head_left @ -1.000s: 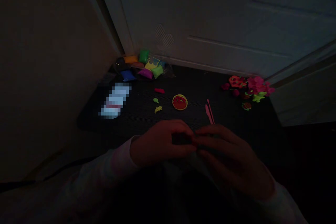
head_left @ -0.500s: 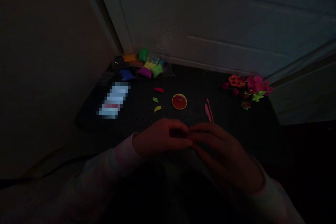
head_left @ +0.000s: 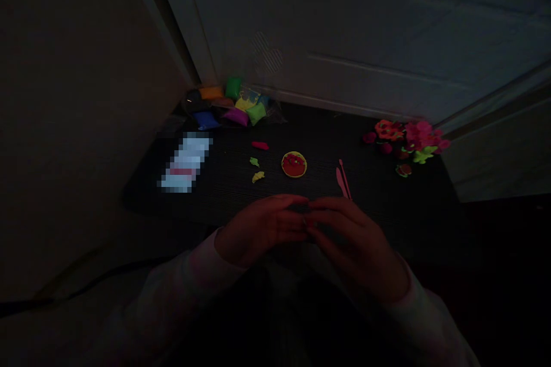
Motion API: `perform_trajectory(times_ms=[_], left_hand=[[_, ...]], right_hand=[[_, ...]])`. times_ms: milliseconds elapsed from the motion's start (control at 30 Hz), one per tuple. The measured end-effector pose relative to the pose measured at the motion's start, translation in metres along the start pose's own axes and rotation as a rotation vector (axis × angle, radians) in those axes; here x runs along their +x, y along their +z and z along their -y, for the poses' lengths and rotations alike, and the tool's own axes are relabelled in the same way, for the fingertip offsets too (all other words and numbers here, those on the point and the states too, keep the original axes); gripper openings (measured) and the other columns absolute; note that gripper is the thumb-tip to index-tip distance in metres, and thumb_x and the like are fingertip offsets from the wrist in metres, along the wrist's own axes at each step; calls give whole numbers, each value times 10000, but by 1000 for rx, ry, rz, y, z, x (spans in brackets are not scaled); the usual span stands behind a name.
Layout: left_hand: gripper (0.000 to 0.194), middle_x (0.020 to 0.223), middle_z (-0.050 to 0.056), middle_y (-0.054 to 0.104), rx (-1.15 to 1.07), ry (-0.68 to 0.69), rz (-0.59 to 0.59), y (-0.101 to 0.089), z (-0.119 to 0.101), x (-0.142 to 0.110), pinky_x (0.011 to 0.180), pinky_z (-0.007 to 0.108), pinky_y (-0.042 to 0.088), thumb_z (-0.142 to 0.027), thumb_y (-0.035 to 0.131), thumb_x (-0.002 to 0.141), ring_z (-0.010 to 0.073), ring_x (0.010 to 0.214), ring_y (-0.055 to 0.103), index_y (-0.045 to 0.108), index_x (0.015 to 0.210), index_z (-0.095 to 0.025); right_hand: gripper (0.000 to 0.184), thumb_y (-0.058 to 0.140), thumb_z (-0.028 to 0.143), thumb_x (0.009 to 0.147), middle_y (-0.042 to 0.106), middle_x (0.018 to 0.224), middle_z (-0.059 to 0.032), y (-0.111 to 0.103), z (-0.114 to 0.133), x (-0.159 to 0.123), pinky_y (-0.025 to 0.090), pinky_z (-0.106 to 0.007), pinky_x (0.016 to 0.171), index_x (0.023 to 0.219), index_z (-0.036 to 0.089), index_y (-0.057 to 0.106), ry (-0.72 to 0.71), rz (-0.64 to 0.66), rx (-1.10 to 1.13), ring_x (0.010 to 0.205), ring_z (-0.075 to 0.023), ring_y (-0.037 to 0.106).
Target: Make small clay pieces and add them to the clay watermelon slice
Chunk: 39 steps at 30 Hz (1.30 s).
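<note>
My left hand and my right hand meet fingertip to fingertip above the near edge of the dark table. Their fingers are bent and close together around a tiny reddish bit, too dim to name. Beyond them lies a round red disc with a yellow rim and small red pieces on top, like a clay tart. Left of it are a red lump, a green piece and a yellow piece. Two pink modelling tools lie just past my right hand.
Several bright packets of what looks like modelling clay lie at the back left. A blurred-out bright rectangle is in front of them. Colourful flower-like shapes stand at the right. A pale panelled door rises behind the dark table.
My left fingers have straightened somewhat and come closer together. My right hand has shifted slightly left and up, and a small reddish bit now shows between the fingertips. The table items stay put.
</note>
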<state>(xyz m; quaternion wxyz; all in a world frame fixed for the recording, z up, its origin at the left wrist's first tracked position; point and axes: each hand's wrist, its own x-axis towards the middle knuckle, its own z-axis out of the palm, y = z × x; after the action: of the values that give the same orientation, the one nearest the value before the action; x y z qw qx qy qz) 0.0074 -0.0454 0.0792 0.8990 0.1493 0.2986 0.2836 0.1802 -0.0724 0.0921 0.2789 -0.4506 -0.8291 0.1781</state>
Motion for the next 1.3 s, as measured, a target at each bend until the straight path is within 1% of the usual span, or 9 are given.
perform_trajectory(times_ms=[167,300,400,567,700,833,1000,1300], left_hand=[[291,836,107,657,-10,19,-30,0,-1,0,826,382,369,-264,439,780,202,812,601,518,1016,-113],[282,845,106,653,-13,4,-50,-1,-1,1,809,364,385,-255,429,784,196,814,600,519,1011,-114],[264,849,97,646,-19,20,-75,-1,0,2,795,346,399,-247,437,785,187,822,595,525,996,-117],[217,859,67,636,-1,63,-116,0,4,4,780,323,414,-142,516,742,160,818,589,539,958,-143],[231,879,58,631,-27,53,-92,-2,8,5,787,328,414,-108,542,719,155,814,590,550,945,-153],[231,877,59,630,-52,29,-56,-4,10,6,775,322,421,-98,539,718,155,812,590,559,941,-151],[234,869,43,624,-71,36,-22,-4,12,7,781,301,431,-70,555,702,132,797,588,569,922,-148],[214,850,37,627,-64,56,-44,-3,13,8,762,282,452,-73,576,688,125,780,590,588,890,-143]], right_hand=[[195,497,167,753,568,950,-54,2,-1,0,474,-331,737,935,216,549,11,0,3,894,-169,536],[175,492,167,760,568,944,-60,3,0,1,473,-330,742,919,205,552,23,-12,16,894,-166,536],[160,487,158,766,572,929,-64,4,-1,2,476,-317,734,907,191,555,16,-24,2,878,-157,539],[174,493,154,763,575,922,-54,6,-2,3,481,-322,727,916,208,557,27,-55,20,866,-156,546],[156,498,166,763,577,909,-50,6,0,3,485,-312,713,897,218,558,31,-93,64,861,-156,552],[140,511,178,757,570,914,-44,7,1,2,476,-311,735,884,221,553,74,-114,104,877,-155,546],[141,525,164,746,563,916,-46,10,1,1,464,-299,747,876,209,554,81,-125,123,885,-152,538],[141,529,155,746,558,924,-44,11,1,1,452,-296,764,878,206,542,78,-123,108,895,-146,526]])
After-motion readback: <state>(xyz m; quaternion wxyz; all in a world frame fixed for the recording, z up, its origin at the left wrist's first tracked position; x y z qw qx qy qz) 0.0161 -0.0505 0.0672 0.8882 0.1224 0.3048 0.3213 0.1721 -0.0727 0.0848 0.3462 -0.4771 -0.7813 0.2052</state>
